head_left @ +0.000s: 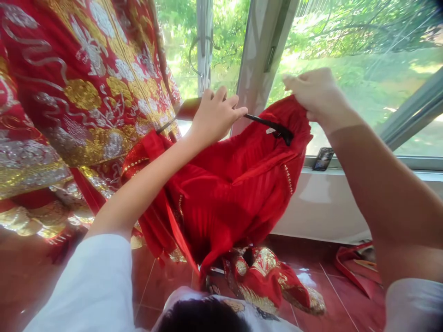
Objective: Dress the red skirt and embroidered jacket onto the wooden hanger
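A red dress [221, 184] with beaded trim hangs in front of me on a dark clothes hanger [265, 122], its metal hook rising by the window. My left hand [218, 113] is closed around the middle of the hanger, below the hook. At the right, my right hand [313, 92] pinches the dress's shoulder edge near the hanger's right end. That end of the hanger shows inside the dress's opening. The left end of the hanger is partly covered by my forearm and the cloth.
A heavily embroidered red and gold garment [114, 87] hangs close on the left. Windows [346, 69] stand ahead, with a phone [323, 158] on the sill. Red embroidered cloth [266, 276] lies low in front of me, above the tiled floor [332, 295]. A red item [356, 269] rests at right.
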A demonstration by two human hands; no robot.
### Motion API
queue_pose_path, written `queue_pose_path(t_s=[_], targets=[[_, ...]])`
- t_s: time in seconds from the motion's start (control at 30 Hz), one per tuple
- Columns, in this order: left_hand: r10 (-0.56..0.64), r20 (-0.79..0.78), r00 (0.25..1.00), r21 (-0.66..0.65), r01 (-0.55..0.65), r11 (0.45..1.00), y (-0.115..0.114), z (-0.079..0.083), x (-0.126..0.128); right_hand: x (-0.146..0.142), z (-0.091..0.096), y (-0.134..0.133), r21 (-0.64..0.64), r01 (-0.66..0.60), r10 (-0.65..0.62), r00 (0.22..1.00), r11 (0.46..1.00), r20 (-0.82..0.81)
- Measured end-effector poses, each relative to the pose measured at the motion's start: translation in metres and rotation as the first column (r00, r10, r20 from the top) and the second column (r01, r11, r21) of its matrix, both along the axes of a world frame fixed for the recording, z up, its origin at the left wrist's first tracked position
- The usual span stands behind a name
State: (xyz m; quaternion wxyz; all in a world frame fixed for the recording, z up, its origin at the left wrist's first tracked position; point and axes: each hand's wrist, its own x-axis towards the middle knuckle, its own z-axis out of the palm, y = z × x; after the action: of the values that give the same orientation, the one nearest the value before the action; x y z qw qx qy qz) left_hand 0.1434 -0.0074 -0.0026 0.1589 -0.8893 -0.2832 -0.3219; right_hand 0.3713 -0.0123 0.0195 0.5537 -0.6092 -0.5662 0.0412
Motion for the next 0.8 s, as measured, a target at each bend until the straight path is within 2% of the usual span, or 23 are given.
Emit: queue_pose_path(t_s=[0.07, 0.13, 0.2, 0.27, 0.4, 0.5, 0.57, 0.67, 0.73, 0.8], targets=[[0.029, -0.018, 0.999, 0.022, -0.029, 0.999, 0.000, 0.000, 0.001, -0.024, 0.007, -0.007, -0.012, 0.093, -0.092, 0.993, 0.996, 0.069], [0.058, -0.030, 0.998, 0.059, -0.056, 0.997, -0.001, 0.000, 0.001, -0.036, 0.008, -0.013, 0.005, 0.149, -0.146, 0.957, 0.989, 0.250], [0.078, -0.037, 0.996, 0.092, -0.075, 0.993, -0.002, 0.000, 0.002, -0.033, 0.008, -0.018, 0.007, 0.184, -0.170, 0.891, 0.983, 0.421], [0.089, -0.040, 0.995, 0.100, -0.085, 0.991, -0.004, 0.001, 0.003, -0.017, 0.008, -0.020, -0.030, 0.207, -0.163, 0.844, 0.978, 0.512], [0.087, -0.001, 0.996, 0.055, -0.086, 0.995, -0.005, 0.003, 0.009, 0.010, 0.021, -0.014, -0.149, 0.295, -0.154, 0.792, 0.944, 0.591], [0.051, 0.057, 0.997, 0.014, -0.052, 0.999, -0.002, 0.003, 0.013, -0.006, 0.029, -0.006, -0.167, 0.352, -0.190, 0.780, 0.921, 0.596], [0.032, 0.094, 0.995, -0.012, -0.031, 0.999, 0.002, 0.001, 0.013, -0.028, 0.026, -0.003, -0.149, 0.335, -0.191, 0.790, 0.931, 0.582], [0.011, 0.142, 0.990, -0.037, -0.006, 0.999, 0.005, -0.002, 0.008, -0.054, 0.007, 0.001, -0.109, 0.230, -0.144, 0.846, 0.967, 0.514], [-0.016, 0.157, 0.987, -0.044, 0.023, 0.999, 0.007, -0.004, 0.003, -0.061, -0.008, 0.001, -0.166, 0.124, -0.045, 0.908, 0.978, 0.417], [-0.031, 0.158, 0.987, -0.060, 0.041, 0.997, 0.009, -0.004, -0.001, -0.061, -0.020, 0.000, -0.253, -0.026, 0.106, 0.946, 0.967, 0.307]])
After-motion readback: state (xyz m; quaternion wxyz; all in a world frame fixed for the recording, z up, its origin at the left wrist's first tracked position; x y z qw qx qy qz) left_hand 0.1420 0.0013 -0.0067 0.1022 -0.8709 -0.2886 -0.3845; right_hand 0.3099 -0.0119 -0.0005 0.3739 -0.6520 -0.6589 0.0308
